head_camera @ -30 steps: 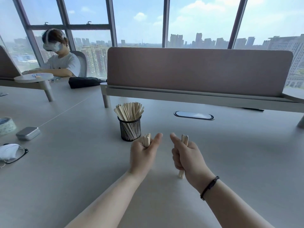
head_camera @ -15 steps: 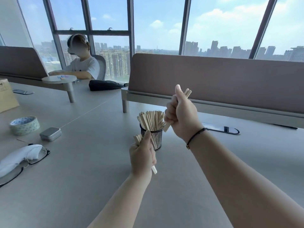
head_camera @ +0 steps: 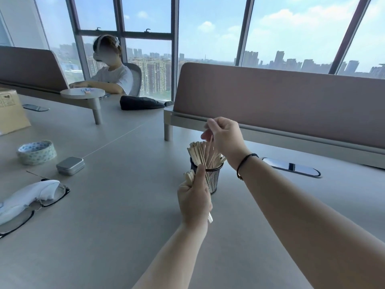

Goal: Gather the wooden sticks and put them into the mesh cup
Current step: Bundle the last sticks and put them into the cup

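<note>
Above the grey tabletop [head_camera: 125, 205], the right hand [head_camera: 226, 136] has swung up from in front of the body to hover directly over the mesh cup [head_camera: 210, 176]. Its grip has loosened from a fist to a fingertip pinch on what looks like 1 or 2 thin sticks, their lower ends already among those in the cup; the exact count is hard to read. That suggests the right-hand load is nearly delivered.

The left hand [head_camera: 194, 198], just near-left of the cup, has moved up beside it and keeps a closed fist around its own bundle of sticks [head_camera: 189, 176], ends showing above and below the fist; these remain to go in.

The black cup stands upright at centre, crowded with wooden sticks [head_camera: 203, 152] fanning above its rim.
</note>
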